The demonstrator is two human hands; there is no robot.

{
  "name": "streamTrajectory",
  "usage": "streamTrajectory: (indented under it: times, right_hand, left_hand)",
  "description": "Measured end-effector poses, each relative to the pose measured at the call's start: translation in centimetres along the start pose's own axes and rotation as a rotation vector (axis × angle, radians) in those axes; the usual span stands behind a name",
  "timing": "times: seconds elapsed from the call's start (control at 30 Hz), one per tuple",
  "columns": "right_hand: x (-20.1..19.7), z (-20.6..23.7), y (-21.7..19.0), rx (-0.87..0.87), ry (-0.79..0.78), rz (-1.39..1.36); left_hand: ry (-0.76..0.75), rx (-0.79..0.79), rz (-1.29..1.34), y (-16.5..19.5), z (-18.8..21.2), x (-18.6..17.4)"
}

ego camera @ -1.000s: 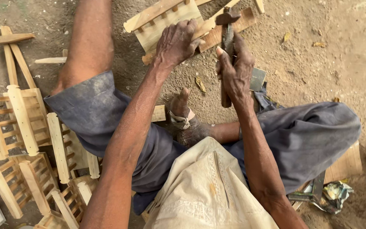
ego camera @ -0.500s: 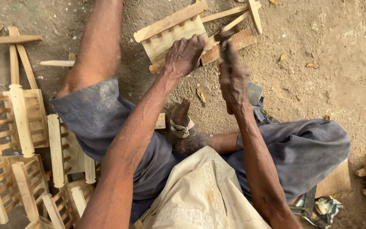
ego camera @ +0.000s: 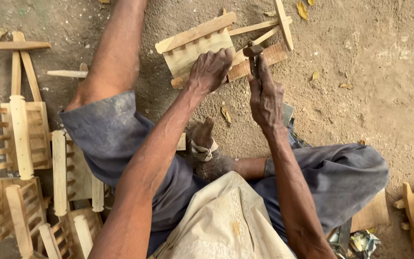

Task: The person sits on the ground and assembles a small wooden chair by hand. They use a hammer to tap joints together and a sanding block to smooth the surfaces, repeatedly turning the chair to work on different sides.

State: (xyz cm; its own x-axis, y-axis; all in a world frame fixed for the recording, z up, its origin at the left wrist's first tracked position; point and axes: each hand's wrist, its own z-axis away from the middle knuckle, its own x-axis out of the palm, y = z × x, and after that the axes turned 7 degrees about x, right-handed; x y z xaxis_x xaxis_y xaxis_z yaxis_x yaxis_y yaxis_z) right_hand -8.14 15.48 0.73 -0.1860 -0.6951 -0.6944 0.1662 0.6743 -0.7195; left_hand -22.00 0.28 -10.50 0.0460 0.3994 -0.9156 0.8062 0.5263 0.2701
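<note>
Leftmost, stacked wooden racks run off the frame edge. Farther right, the left hand presses on the slatted wooden piece, hiding its near corner; the right hand grips a hammer, handle mostly concealed.

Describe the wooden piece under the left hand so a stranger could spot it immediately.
Start at the person sitting on the dirt ground and follow the left hand forward. It presses on a pale wooden frame: a flat slatted panel with a thick rail along its top edge. Unlike the similar frames stacked beside the left leg, it lies alone, beside the hammer.
</note>
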Motion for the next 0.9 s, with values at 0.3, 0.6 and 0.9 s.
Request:
streamTrajectory:
  times: [0.3, 0.6, 0.9]
  right_hand:
    - [1.4, 0.2, 1.8, -0.097, 0.118, 0.015]
    - [0.1, -0.3, 1.1, 0.075, -0.063, 0.003]
    - [-3.1, 5.7, 5.5, 0.411, 0.201, -0.399]
  left_hand:
    - [-0.041, 0.031, -0.051, 0.7, 0.5, -2.1]
    - [-0.166, -0.024, -0.026, -0.1, 0.4, -1.4]
    - [-0.365, -0.227, 0.277, -1.5, -2.1, -5.7]
